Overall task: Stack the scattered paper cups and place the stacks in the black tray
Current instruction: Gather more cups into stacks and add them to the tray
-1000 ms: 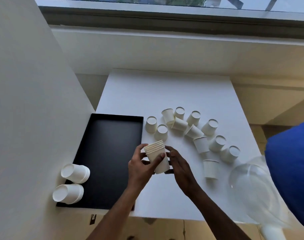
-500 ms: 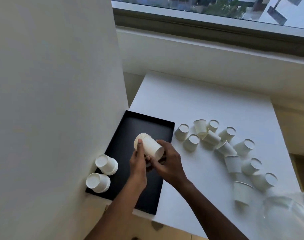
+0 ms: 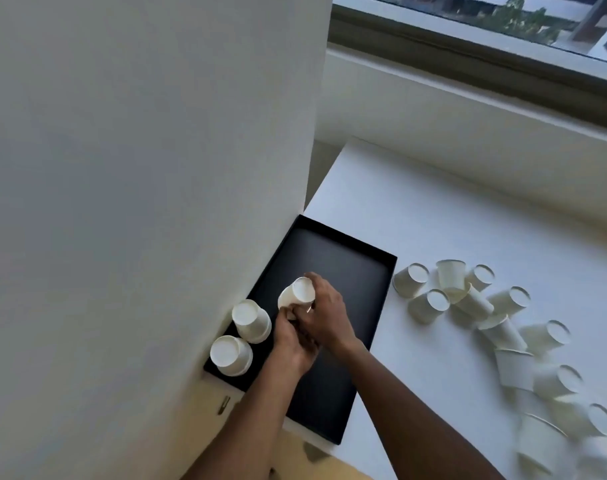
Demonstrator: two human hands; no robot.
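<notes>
A white table [image 3: 433,220] fills the right side of the frame. A black tray [image 3: 336,258] lies flat on it in the lower middle, right at the table's left edge. Many white paper cups [image 3: 502,332] sit on the bare table top at the right, bunched close together. Some cups touch each other.

The tray [image 3: 333,261] lies on the table [image 3: 433,209] by the wall [image 3: 139,168], two stacks [image 3: 251,320] in its near-left corner, a third stack [image 3: 296,294] over it, loose cups [image 3: 430,304] to its right.
</notes>
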